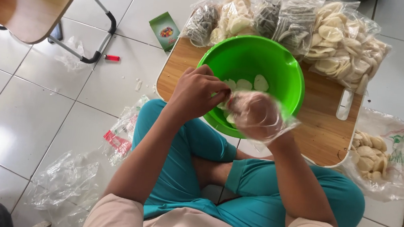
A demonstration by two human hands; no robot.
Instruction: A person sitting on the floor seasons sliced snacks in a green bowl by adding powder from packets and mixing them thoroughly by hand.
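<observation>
Sitting cross-legged on white floor tiles behind a low wooden table. Left hand closed, fingers pinched on the edge of a clear plastic bag at the near rim of a green bowl. Right hand buried inside that bag, fingers curled together, clamped on pale crackers as far as can be told through the film. More crackers lying in the bowl bottom. At twelve o'clock from the bowl, packed bags of crackers in a row. At three o'clock, a large sack of crackers on the floor. At nine o'clock, a red lighter; at eight o'clock, empty plastic bags.
</observation>
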